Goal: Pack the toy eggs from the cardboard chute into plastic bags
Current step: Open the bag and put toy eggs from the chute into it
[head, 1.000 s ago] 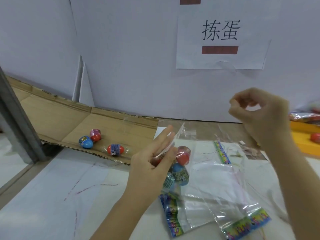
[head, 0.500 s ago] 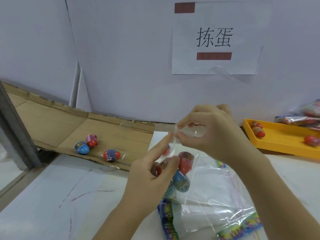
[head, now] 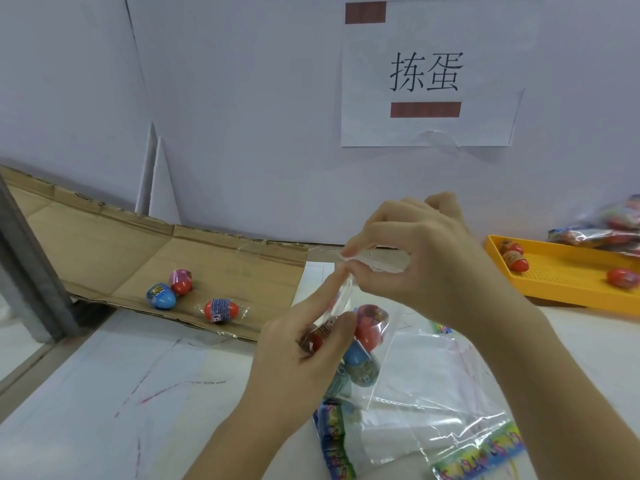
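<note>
A clear plastic bag holding several red and blue toy eggs stands upright at the table's middle. My left hand grips the bag's side, thumb on the eggs and forefinger stretched up to its mouth. My right hand pinches the bag's top edge from the right. On the cardboard chute at the left lie three eggs: a blue one, a red one with a pink top and a wrapped red one.
Flat empty bags with colourful headers lie under the held bag. A yellow tray at the right holds red eggs and filled bags. A grey post stands at the left. A white wall with a paper sign is behind.
My right hand came down from the upper right and took hold of the bag's top edge. My left hand keeps its grip on the bag.
</note>
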A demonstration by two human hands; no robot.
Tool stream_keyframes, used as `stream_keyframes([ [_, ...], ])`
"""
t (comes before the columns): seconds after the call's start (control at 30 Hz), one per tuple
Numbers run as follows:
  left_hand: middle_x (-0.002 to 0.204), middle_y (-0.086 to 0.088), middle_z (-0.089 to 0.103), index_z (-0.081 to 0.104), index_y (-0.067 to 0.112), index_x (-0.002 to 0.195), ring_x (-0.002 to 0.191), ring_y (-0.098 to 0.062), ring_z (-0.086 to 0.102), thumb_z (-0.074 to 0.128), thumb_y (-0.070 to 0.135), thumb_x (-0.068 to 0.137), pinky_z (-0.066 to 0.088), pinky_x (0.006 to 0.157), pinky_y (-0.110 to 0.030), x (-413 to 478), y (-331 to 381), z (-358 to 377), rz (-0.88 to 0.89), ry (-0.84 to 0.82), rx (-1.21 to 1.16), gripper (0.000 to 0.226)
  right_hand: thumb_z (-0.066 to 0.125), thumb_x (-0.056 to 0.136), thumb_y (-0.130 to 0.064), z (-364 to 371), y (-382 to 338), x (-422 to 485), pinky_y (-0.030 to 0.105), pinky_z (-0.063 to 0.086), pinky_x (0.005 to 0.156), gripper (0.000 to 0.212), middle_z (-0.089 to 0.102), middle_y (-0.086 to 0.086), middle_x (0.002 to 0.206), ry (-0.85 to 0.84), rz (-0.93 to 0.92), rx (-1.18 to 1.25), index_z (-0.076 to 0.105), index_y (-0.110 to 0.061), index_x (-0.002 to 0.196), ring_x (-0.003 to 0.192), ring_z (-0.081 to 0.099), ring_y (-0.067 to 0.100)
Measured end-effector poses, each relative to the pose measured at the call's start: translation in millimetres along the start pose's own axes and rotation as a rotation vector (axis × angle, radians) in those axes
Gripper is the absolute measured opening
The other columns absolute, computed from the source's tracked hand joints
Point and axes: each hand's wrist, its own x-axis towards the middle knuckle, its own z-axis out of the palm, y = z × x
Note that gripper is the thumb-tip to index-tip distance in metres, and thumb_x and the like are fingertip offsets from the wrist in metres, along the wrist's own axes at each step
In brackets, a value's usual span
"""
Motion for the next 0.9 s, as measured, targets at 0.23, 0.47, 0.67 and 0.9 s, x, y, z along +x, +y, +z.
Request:
stream_keyframes([
  [0.23, 0.049, 0.009, 0.038, 0.046, 0.066, 0.125, 0.046, -0.005, 0.031, 0.056, 0.034, 0.086, 0.031, 0.048, -0.019, -1.8, 1.2, 2.1, -0.009, 0.024, 0.043, 0.051, 0.060, 0.079, -0.026, 8.9, 0.8, 0.5, 0.032, 0.026, 0.082, 0.013, 0.063, -0.006, 0.077, 0.077, -0.015, -0.055, 0.069, -0.018, 0.078, 0.068, 0.055, 0.017],
  [0.47, 0.102, 0.034, 0.066, 0.050, 0.055, 0.127, 0.051, -0.002, 0.040, 0.055, 0.025, 0.087, 0.037, 0.051, -0.008, -1.3, 7.5, 3.9, 0.046, 0.111, 0.075, 0.050, 0.056, 0.079, -0.020, 11.4, 9.1, 0.8, 0.028, 0.026, 0.082, 0.009, 0.049, -0.011, 0.076, 0.139, 0.025, -0.001, 0.062, -0.014, 0.078, 0.067, 0.043, 0.007],
  [0.67, 0.058, 0.022, 0.039, 0.051, 0.069, 0.115, 0.043, -0.003, 0.032, 0.057, 0.041, 0.086, 0.038, 0.043, -0.021, -3.2, 5.3, 7.0, -0.004, 0.195, -0.125, 0.040, 0.053, 0.079, -0.021, -2.5, 59.4, -6.3, 0.023, 0.040, 0.073, 0.008, 0.052, -0.005, 0.074, 0.466, 0.175, 0.128, 0.059, -0.018, 0.081, 0.063, 0.045, 0.009],
  [0.9, 0.069, 0.012, 0.042, 0.064, 0.043, 0.115, 0.048, 0.000, 0.032, 0.060, 0.037, 0.079, 0.031, 0.045, -0.006, 6.8, -5.8, -2.1, -0.138, 0.477, -0.276, 0.037, 0.059, 0.086, -0.016, 11.3, 104.3, -30.8, 0.032, 0.044, 0.069, 0.006, 0.064, 0.009, 0.084, 0.363, 0.674, 0.033, 0.065, -0.015, 0.083, 0.072, 0.054, 0.026],
])
